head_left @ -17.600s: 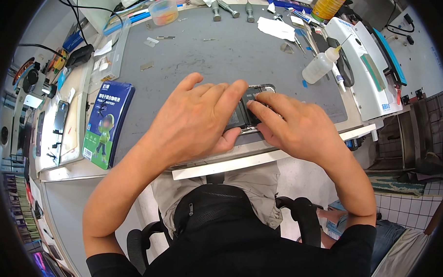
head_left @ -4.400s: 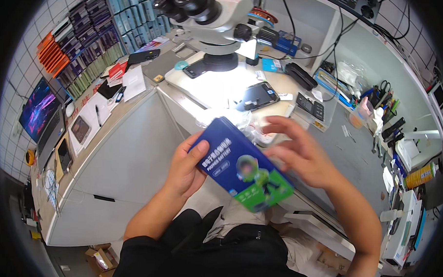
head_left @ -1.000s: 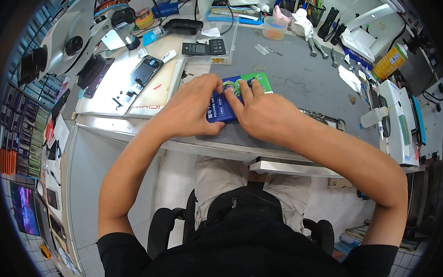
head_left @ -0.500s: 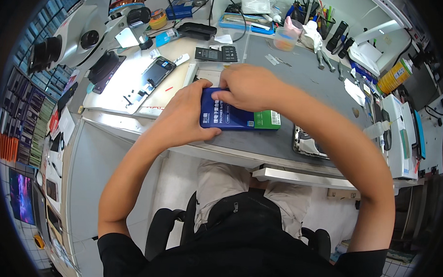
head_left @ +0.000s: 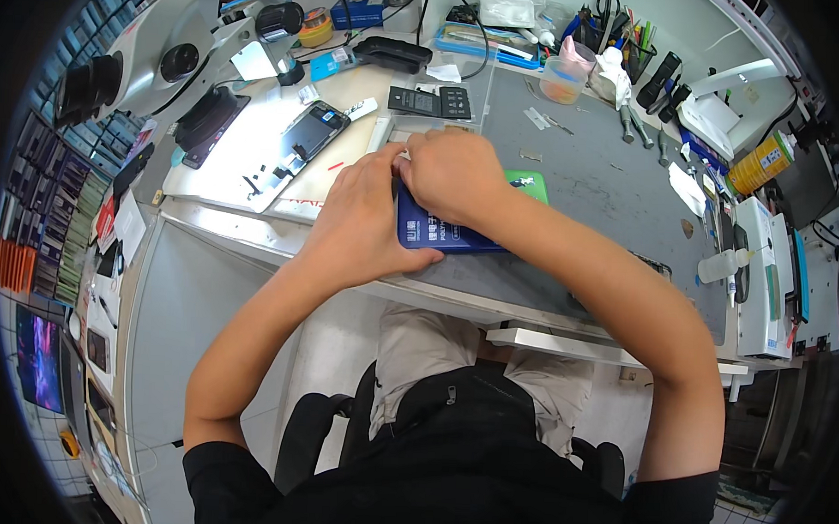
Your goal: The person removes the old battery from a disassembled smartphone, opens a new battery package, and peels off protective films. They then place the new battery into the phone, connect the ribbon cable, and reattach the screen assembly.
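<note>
A flat blue and green package (head_left: 439, 231) lies on the grey work mat (head_left: 588, 185). My left hand (head_left: 361, 225) grips its left end, thumb along the near edge. My right hand (head_left: 452, 174) presses on its top at the far left corner, fingers curled over the edge. Most of the package's upper face is hidden under both hands; a green strip (head_left: 529, 185) shows at the right.
A dark phone (head_left: 305, 140) lies on the lit white pad to the left, below the microscope (head_left: 149, 68). A calculator-like black device (head_left: 432, 102) sits behind my hands. A clear bottle (head_left: 722, 266) and white boxes stand at right. Tools and a pink cup (head_left: 563, 80) are at the back.
The package has stayed on the mat between both hands; my right hand has shifted toward its left end, next to my left hand. The view moved slightly.
</note>
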Demonstrator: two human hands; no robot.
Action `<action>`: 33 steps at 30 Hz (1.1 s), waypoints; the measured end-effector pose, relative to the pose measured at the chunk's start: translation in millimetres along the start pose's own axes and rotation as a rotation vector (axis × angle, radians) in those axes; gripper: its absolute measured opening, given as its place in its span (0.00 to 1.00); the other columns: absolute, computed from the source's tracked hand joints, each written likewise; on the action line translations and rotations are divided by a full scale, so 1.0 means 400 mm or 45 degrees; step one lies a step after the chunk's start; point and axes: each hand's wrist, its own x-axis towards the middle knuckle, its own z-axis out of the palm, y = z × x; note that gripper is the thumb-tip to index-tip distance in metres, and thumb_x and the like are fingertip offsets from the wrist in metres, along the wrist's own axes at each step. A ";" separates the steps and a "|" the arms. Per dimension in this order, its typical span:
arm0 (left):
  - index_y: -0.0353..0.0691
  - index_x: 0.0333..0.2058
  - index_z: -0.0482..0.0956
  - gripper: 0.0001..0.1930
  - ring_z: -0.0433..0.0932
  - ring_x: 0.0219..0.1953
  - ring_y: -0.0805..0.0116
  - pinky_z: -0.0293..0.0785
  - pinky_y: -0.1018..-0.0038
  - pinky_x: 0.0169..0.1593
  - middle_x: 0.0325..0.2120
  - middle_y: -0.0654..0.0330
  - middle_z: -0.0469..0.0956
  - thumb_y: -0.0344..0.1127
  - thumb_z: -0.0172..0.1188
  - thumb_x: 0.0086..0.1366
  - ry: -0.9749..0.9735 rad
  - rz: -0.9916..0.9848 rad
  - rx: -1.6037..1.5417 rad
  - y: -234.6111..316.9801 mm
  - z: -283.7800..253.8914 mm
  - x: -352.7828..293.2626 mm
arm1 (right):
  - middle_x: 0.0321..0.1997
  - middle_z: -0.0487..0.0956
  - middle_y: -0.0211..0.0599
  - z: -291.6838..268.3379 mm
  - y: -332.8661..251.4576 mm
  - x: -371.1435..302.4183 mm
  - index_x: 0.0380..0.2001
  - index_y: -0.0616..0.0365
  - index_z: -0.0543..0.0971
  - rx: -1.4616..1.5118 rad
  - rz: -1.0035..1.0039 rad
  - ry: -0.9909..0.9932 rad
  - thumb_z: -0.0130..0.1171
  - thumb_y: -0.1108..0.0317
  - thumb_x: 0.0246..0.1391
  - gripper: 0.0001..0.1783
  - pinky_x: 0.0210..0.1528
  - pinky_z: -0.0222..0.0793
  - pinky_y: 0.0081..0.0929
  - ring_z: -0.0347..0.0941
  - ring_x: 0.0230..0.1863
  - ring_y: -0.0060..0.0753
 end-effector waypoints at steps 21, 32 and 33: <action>0.33 0.71 0.50 0.64 0.74 0.59 0.43 0.65 0.56 0.65 0.53 0.40 0.78 0.44 0.83 0.40 0.028 -0.013 -0.019 0.017 -0.001 -0.017 | 0.30 0.83 0.49 -0.054 -0.001 0.001 0.30 0.58 0.81 0.219 0.118 0.041 0.45 0.52 0.70 0.25 0.38 0.76 0.51 0.81 0.35 0.56; 0.32 0.64 0.63 0.51 0.75 0.56 0.49 0.64 0.56 0.63 0.50 0.49 0.77 0.52 0.79 0.47 -0.013 0.077 -0.024 0.002 -0.016 -0.019 | 0.25 0.77 0.34 -0.244 0.120 -0.081 0.23 0.56 0.77 1.383 0.224 0.219 0.42 0.45 0.73 0.32 0.36 0.72 0.32 0.74 0.28 0.29; 0.33 0.62 0.66 0.47 0.75 0.56 0.49 0.65 0.56 0.62 0.51 0.49 0.77 0.51 0.78 0.49 -0.020 0.110 -0.015 0.001 -0.020 -0.014 | 0.23 0.65 0.30 -0.258 0.133 -0.083 0.18 0.53 0.66 1.486 0.214 0.257 0.39 0.48 0.74 0.30 0.37 0.68 0.26 0.65 0.30 0.27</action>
